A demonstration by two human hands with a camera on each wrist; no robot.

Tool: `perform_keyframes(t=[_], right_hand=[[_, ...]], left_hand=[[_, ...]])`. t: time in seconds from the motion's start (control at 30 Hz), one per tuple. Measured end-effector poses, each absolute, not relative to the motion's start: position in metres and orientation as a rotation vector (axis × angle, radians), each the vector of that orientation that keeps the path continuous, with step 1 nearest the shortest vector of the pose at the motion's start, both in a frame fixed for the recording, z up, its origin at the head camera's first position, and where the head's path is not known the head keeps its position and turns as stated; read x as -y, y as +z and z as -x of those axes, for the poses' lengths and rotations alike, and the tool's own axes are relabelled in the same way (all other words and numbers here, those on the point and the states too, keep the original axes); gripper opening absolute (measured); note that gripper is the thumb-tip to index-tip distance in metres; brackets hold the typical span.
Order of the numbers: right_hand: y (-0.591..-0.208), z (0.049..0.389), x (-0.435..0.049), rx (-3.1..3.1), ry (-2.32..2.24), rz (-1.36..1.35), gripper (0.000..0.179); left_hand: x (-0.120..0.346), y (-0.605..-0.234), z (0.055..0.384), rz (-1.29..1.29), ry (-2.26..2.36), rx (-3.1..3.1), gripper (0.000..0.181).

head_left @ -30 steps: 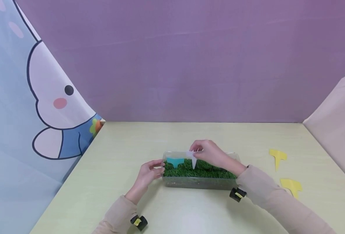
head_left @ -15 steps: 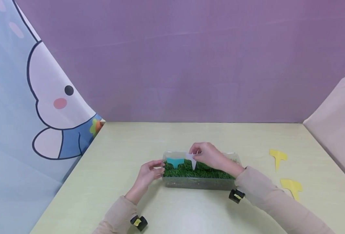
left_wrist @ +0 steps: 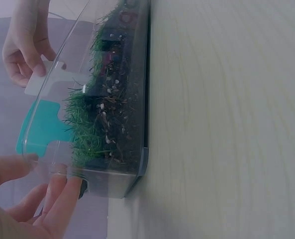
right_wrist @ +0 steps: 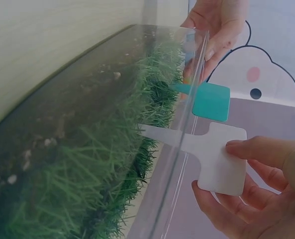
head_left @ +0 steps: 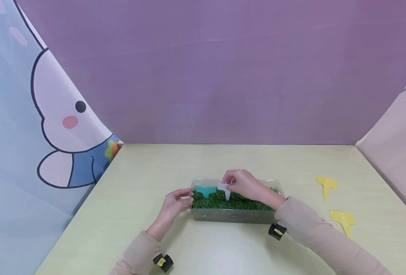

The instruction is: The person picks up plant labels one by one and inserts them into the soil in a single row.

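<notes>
A clear plastic planter box (head_left: 235,215) stands on the table, filled with dark soil and green grass (left_wrist: 85,127). My right hand (head_left: 245,185) pinches the broad head of a white T-shaped plant label (right_wrist: 222,159) between thumb and fingers. The label's narrow stem reaches down into the grass. A teal plant label (right_wrist: 211,102) stands upright in the grass beside it, towards the box's left end. My left hand (head_left: 173,204) rests its fairly straight fingers (left_wrist: 62,201) against that left end, thumb close to the rim.
Two yellow T-shaped plant labels lie flat on the table (head_left: 154,168) to the right: one farther back (head_left: 326,184), the other nearer (head_left: 343,219), beside the right sleeve (head_left: 323,229). A purple backdrop (head_left: 237,76) rises behind the table.
My right hand has moved down slightly with the white plant label, whose head now sits lower, near the height of the teal one. The left hand stays at the box's left end.
</notes>
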State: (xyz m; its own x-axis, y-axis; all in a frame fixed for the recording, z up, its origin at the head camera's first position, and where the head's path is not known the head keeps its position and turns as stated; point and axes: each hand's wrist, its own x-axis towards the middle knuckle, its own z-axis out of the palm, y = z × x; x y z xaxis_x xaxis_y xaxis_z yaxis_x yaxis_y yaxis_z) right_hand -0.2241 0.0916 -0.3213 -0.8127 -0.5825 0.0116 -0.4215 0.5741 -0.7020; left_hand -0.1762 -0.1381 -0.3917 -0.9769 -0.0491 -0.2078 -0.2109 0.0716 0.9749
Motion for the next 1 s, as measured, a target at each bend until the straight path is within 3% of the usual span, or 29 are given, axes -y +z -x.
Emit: perform_keyframes(t=[1.0], right_hand=[[-0.3273, 0.2217, -0.0871, -2.637, -0.96, 0.901, 0.008]], left_hand=[[0.14, -0.3906, 0.1744, 0.251, 2.024, -2.233, 0.037]])
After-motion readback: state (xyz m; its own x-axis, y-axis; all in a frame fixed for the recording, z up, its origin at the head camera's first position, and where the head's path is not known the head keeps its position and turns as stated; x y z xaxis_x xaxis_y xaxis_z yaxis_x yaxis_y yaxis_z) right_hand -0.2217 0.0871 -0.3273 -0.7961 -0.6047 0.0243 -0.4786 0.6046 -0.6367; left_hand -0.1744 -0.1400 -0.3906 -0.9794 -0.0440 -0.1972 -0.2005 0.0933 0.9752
